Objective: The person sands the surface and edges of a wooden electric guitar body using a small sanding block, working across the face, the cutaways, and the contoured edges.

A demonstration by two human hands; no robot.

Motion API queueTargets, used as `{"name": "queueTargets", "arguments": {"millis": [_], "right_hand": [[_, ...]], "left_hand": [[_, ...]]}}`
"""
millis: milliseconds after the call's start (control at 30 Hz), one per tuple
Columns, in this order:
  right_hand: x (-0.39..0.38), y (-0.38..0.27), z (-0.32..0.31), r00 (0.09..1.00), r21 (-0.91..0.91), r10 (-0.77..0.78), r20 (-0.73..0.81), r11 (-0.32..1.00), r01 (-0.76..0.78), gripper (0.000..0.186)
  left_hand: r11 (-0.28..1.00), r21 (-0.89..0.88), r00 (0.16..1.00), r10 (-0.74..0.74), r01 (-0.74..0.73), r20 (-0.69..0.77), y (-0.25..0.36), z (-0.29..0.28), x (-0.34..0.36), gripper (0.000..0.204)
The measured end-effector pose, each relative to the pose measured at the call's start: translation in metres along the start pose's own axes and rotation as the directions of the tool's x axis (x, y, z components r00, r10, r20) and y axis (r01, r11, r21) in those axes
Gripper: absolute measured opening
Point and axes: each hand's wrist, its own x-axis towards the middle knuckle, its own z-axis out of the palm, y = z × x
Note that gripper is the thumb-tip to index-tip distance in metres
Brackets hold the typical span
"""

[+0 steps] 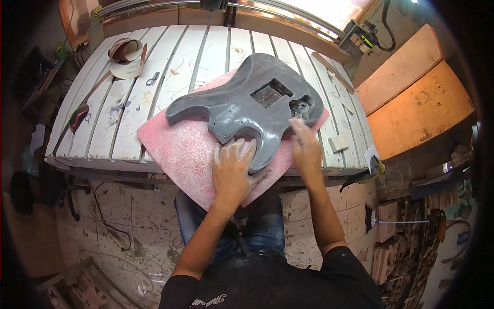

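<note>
A grey electric guitar body (242,100) lies flat across a pink, dust-speckled board (175,149). Its rectangular cavity and rounded cavity face up. My left hand (232,165) grips the body at its near cutaway, fingers over the edge and thumb beside the near horn. My right hand (305,149) is at the body's near right edge, close to the rounded cavity. Its fingers are smeared and partly turned away, so anything in them is hidden. Pale dust coats both hands.
The white slatted table (128,98) bears a rolled sanding belt (126,57) at the far left and a red-and-black handled tool (78,117). A small pale block (338,143) lies to the right. Beyond that lean orange-brown panels (417,103). A metal rail (288,14) crosses the back.
</note>
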Motion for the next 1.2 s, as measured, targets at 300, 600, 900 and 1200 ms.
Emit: {"name": "queueTargets", "arguments": {"millis": [300, 600, 900, 1200], "right_hand": [[-0.006, -0.004, 0.002, 1.0, 0.038, -0.017, -0.005, 0.999, 0.017, 0.047], [-0.017, -0.002, 0.0, 0.997, 0.029, -0.069, 0.04, 0.997, 0.068, 0.05], [-0.023, -0.014, 0.006, 0.997, 0.097, -0.075, 0.025, 0.993, 0.073, 0.06], [-0.017, -0.001, 0.009, 0.995, 0.115, -0.098, 0.033, 0.989, 0.093, 0.064]], "left_hand": [[1.0, -0.005, 1.0, 0.017, -0.017, -0.013, -0.001, 0.0, 0.001, 0.078], [1.0, 0.002, 1.0, 0.006, -0.005, -0.024, 0.0, 0.001, 0.001, 0.077], [1.0, 0.011, 0.999, 0.008, -0.007, -0.035, -0.002, 0.0, 0.0, 0.074], [1.0, -0.007, 0.998, 0.008, -0.009, -0.064, -0.002, 0.004, -0.001, 0.072]]}}
